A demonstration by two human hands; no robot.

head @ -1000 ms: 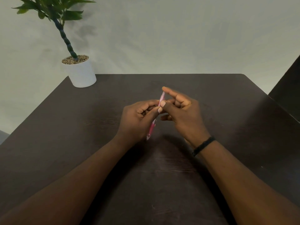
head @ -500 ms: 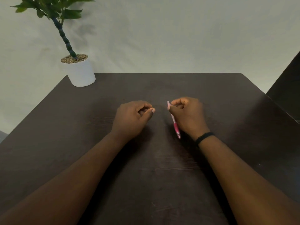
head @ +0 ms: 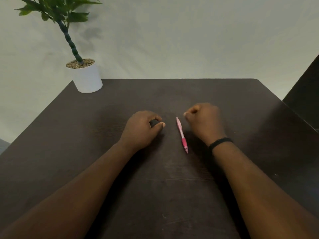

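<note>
A pink pen lies flat on the dark table, its darker grip end pointing toward me. My left hand rests on the table just left of the pen, fingers loosely curled, thumb out, holding nothing. My right hand rests to the right of the pen, fingers curled into a fist, also holding nothing. Neither hand touches the pen. A black band sits on my right wrist.
A white pot with a green plant stands at the table's far left corner. A pale wall rises behind the table. Something dark stands off the table's right edge.
Both hands held the pen together one second ago. The left hand let go, the right hand carried the pen right, laid it on the table and released it.
</note>
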